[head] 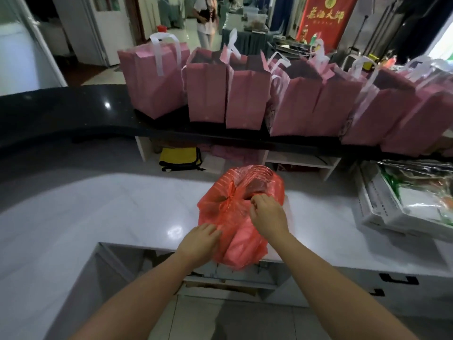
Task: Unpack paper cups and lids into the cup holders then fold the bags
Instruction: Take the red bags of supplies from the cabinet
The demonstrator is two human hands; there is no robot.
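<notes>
A red striped plastic bag, tied in a knot at its top, stands on the white counter near its front edge. Its contents are hidden behind the plastic. My left hand grips the bag's lower left side. My right hand pinches the plastic just right of the knot. No cups, lids or cup holders show.
Several pink gift bags with white handles line the raised black ledge behind the counter. A white crate of wrapped packets sits at the right. A yellow bag lies under the ledge. A person stands far back.
</notes>
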